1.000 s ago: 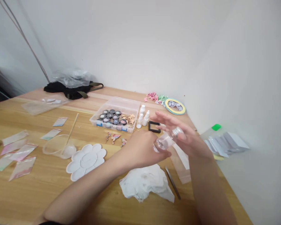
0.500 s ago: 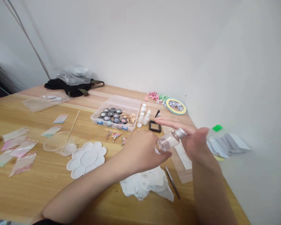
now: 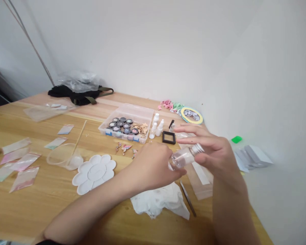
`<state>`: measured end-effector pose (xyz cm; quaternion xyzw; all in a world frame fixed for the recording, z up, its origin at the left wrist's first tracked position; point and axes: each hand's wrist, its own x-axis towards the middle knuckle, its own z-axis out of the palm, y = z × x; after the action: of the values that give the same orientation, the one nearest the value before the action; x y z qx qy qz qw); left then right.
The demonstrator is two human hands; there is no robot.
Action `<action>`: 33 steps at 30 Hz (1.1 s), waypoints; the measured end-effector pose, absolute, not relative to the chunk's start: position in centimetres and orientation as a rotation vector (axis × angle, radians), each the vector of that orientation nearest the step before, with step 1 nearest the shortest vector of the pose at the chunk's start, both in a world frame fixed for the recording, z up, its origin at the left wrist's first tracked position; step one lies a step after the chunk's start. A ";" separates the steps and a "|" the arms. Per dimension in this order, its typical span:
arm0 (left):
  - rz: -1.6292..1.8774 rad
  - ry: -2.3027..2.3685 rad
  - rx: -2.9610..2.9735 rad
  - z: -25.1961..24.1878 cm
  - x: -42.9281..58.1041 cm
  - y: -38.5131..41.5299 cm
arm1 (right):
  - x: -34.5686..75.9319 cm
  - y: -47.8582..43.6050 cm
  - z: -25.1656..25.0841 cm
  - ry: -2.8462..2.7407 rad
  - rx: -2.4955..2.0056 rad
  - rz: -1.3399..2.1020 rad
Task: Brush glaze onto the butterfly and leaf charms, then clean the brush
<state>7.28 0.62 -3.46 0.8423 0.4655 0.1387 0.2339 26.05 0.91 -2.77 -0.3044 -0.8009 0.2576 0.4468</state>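
We held one small glass bottle [image 3: 183, 158] with a silver cap [image 3: 197, 148] above the wooden table [image 3: 40, 207], toward the near right. Our right hand [image 3: 217, 153] gripped it near the cap with curled fingers, and our closed left hand [image 3: 152, 166] gripped its base. Farther away stood four white plastic bottles [image 3: 153, 132] and one black square frame [image 3: 168, 137]; nearer lay one pair of tweezers [image 3: 188, 198].

Small zip bags [image 3: 15, 166] lie along the left edge of the worktop [image 3: 28, 217]. A mixing cup [image 3: 63, 157] sits just beside a palette [image 3: 94, 172], and behind them, toward the back edge, stands a box of jars [image 3: 142, 112], with dropper bottles [image 3: 155, 127] just right of it. Tweezers [image 3: 188, 199] lie just right of a crumpled tissue [image 3: 159, 200] near the front.
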 end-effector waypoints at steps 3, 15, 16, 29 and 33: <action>0.421 1.223 2.376 -3.5 7.3 0.6 | 26.7 1.0 -2.5 -2.120 -0.743 0.669; 0.582 1.118 2.341 -4.8 7.6 0.6 | 23.7 -0.3 -3.0 -1.981 -0.728 0.866; 0.591 1.178 2.328 -4.8 7.7 0.7 | 23.3 -0.5 -3.2 -1.878 -0.787 0.826; 0.107 0.894 2.020 -2.9 6.8 0.8 | 26.9 1.6 -3.0 -2.141 -0.387 1.170; 0.067 0.635 1.866 -3.9 7.0 1.3 | 25.5 1.3 -3.2 -2.171 -0.453 0.977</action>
<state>6.99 1.30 -3.89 0.7891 0.2687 0.0284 0.5517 25.46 1.27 -3.15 -0.1749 -0.8387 0.3776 0.3513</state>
